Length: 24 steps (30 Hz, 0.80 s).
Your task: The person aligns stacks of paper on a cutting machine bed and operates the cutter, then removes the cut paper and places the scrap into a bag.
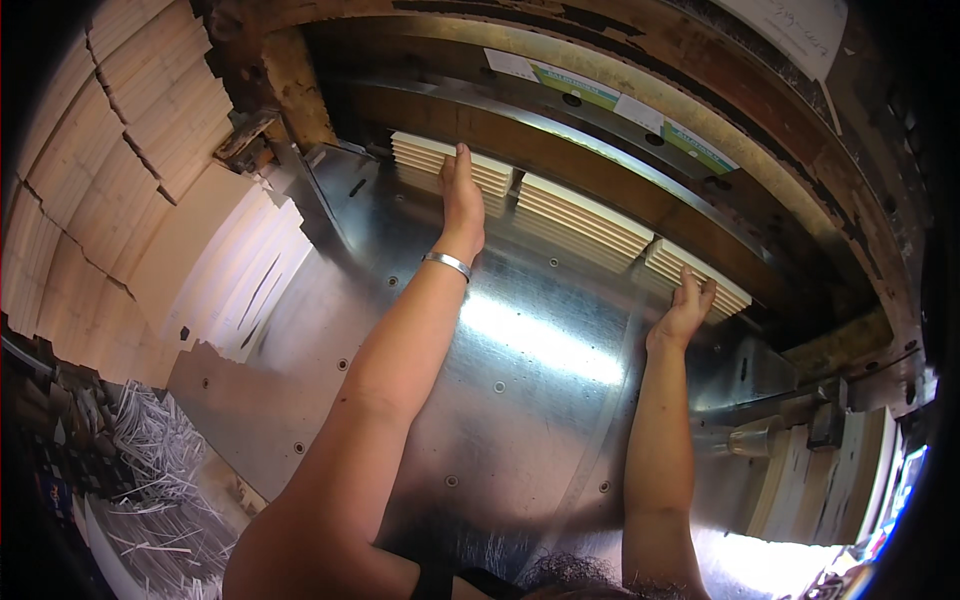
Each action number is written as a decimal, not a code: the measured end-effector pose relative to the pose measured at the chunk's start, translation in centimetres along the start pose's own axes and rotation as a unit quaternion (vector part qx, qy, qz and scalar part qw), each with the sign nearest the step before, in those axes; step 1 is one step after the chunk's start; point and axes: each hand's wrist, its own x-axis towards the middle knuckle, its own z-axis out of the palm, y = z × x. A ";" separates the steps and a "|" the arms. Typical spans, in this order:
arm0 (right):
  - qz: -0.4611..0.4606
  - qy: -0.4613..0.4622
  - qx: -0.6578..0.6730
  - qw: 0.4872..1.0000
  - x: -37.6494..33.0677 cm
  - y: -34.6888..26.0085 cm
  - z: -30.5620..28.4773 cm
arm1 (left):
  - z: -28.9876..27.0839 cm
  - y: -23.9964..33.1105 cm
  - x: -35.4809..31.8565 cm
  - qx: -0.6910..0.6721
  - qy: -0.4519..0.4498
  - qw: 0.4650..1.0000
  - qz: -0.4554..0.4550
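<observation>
Three low stacks of pale cut sheets or booklets stand side by side beneath the machine's beam: a left stack (418, 162), a middle stack (583, 222) and a right stack (726, 290). Narrow gaps part them. My left hand (463, 205), fingers stretched out, lies against the front of the left stack. At the front edge of the right stack is my right hand (681, 315), its fingers apart and slightly bent. Neither hand is wrapped round anything. A silver bracelet (447, 264) circles my left wrist. Both arms reach across the shiny metal table (500, 430).
A dark metal beam (640, 175) with white and green strips crosses above the stacks. Tall paper piles (150, 130) rise at left, over shredded paper strips (160, 445). At right stand more paper stacks (815, 480) and a clear plastic cup (755, 437).
</observation>
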 end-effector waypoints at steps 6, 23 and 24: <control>-0.007 0.007 0.003 1.000 -0.2 0.0 0.3 | 0.0 0.3 -0.2 -0.030 -0.010 0.999 -0.011; 0.001 0.014 -0.013 1.000 0.5 1.2 -0.8 | -0.3 -0.4 0.1 -0.020 -0.011 0.999 -0.029; 0.000 0.017 -0.007 1.000 0.5 0.9 -0.9 | 0.2 -0.1 -0.1 -0.035 -0.021 0.999 -0.033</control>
